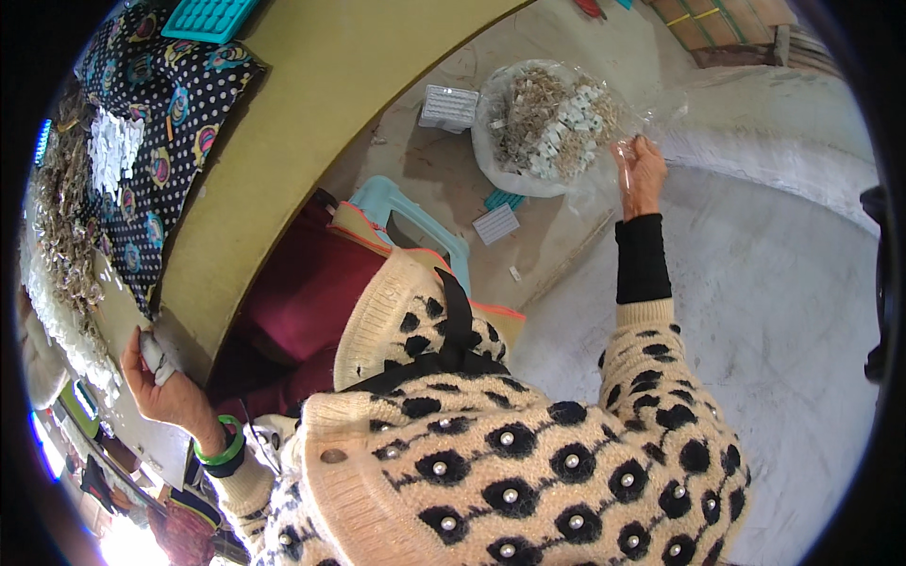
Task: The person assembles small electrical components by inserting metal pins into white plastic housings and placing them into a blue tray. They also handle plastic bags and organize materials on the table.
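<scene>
My right hand [644,174] is closed on the edge of a clear plastic bag [651,121] at the upper right. The bag lies open on the floor, holding a heap of dry brownish strands [528,118] mixed with small white pieces [578,127]. Over at the left table edge is my left hand [170,394], a green bangle on its wrist. A pale wrapping covers its thumb, and its fingers are apart, just below the corner of a dotted black cloth [193,99]. Whether they touch the cloth is unclear.
On the cloth lie white strips [115,151]; brown strands [71,226] and white pieces [66,316] line the table [293,104]. A teal tray [209,19] sits at the far end. White blocks [448,108] and a light blue stool [377,200] stand on the floor.
</scene>
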Available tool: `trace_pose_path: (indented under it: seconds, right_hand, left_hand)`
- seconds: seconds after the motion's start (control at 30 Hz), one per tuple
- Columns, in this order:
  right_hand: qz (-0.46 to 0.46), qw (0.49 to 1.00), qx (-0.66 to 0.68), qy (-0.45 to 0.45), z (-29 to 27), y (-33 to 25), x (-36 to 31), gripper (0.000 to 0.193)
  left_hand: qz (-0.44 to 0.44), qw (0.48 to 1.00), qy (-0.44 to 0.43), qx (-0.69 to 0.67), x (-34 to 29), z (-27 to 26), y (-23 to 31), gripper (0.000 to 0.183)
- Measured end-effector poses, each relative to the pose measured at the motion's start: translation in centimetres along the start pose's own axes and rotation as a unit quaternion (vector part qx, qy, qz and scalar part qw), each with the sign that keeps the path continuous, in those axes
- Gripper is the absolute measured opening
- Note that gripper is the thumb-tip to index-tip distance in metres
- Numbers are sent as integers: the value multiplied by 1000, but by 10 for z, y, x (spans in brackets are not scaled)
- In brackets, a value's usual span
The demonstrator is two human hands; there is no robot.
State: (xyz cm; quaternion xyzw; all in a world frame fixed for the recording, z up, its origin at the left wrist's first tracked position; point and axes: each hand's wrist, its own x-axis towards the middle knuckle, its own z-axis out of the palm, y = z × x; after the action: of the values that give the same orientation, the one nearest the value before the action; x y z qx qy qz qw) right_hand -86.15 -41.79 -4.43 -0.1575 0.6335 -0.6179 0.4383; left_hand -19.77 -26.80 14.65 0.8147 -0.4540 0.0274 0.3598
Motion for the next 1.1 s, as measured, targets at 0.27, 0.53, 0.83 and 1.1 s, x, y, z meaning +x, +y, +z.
trace_pose_path:
  seconds: [0.27,0.53,0.83,1.1]
  right_hand:
    - [-14,997,-63,-34,-89,-59,-84,6]
    - [30,981,-173,77,-153,-18,-153,6]
    - [122,929,-278,212,-235,114,-130,15]
    - [-167,815,-548,90,-102,83,-13,65]
  left_hand:
    - [6,999,-12,-31,4,0,-11,22]
    - [19,999,-29,-41,10,2,-19,22]
    - [48,998,-42,-27,18,2,-31,24]
    - [30,997,-50,-55,17,4,-32,24]
